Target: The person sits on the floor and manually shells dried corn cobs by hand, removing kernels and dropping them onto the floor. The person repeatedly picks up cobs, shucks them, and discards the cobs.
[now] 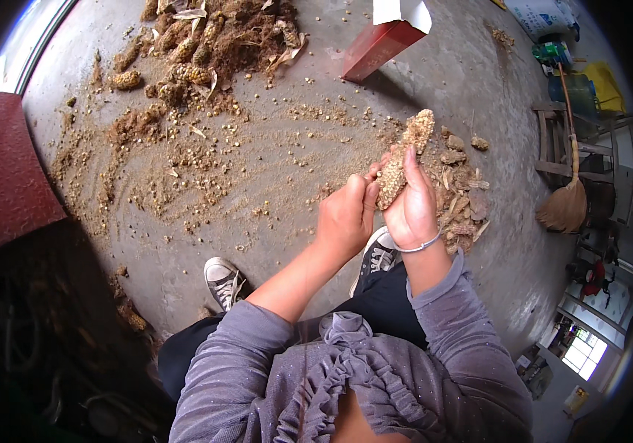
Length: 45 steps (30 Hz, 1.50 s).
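A pale corn cob (418,131) is held up at a tilt, its top end pointing away from me. My right hand (410,203) is wrapped around its lower part from the right, thumb along the side. Closed in a fist, my left hand (344,214) presses its thumb side against the cob's near left edge. What its fingers pinch, if anything, is hidden. Right of the cob, a small heap of stripped cobs and husk bits (463,196) lies on the floor.
A pile of corn ears and brown silk (209,44) lies at the far left, with loose kernels (183,177) scattered before it. Beyond the cob stands a red box (383,48). A broom (564,203) leans by a wooden chair (553,140) at right; a red panel (10,177) is at left.
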{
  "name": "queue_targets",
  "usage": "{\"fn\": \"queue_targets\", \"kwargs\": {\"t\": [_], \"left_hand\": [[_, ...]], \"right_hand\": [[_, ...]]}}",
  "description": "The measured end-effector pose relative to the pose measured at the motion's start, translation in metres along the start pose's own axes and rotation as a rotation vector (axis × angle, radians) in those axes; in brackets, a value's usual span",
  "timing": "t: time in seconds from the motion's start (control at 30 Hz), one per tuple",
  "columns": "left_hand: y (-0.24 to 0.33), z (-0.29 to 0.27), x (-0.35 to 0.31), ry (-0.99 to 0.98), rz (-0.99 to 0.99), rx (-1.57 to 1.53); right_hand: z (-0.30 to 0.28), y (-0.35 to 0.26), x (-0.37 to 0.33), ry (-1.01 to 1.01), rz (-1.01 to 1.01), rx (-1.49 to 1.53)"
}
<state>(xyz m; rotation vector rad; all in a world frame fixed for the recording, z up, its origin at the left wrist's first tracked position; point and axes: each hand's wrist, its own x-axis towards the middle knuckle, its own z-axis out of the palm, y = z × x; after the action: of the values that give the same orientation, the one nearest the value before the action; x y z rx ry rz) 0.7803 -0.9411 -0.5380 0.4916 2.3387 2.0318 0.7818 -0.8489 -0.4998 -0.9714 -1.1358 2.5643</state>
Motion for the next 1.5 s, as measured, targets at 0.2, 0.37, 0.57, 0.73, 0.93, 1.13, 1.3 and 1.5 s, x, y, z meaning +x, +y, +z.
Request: {"fn": "queue_targets", "kwargs": {"t": [0.2,0.37,0.57,0.73,0.93,1.13,1.3,1.5], "left_hand": [[-0.004,0.001,0.005,-0.019,-0.496,-0.658],[0.006,-0.023,0.029,-0.053,-0.686,-0.931],[0.007,-0.022,0.025,-0.111,-0.204,-0.077],[0.001,-0.022,0.024,-0.11,-0.125,0.061],[-0.009,-0.025,0.028,-0.046,-0.523,-0.528],[0.001,-0.034,0.036,-0.16,-0.686,-0.866],[0.007,-0.022,0.027,-0.213,-0.18,-0.069],[0.003,-0.018,0.022,-0.172,0.068,0.207]], "right_hand": [[0.003,-0.01,-0.001,-0.028,0.013,-0.008],[-0.001,-0.01,0.0,-0.056,0.049,-0.087],[0.011,0.006,-0.005,-0.006,0.052,-0.076],[-0.001,0.011,-0.005,-0.124,0.128,-0.09],[-0.002,0.004,-0.002,-0.125,0.22,-0.114],[0.001,-0.006,0.002,0.017,0.155,-0.003],[0.0,-0.005,0.002,0.092,0.044,-0.089],[-0.001,-0.001,0.005,0.02,0.073,-0.012]]}}
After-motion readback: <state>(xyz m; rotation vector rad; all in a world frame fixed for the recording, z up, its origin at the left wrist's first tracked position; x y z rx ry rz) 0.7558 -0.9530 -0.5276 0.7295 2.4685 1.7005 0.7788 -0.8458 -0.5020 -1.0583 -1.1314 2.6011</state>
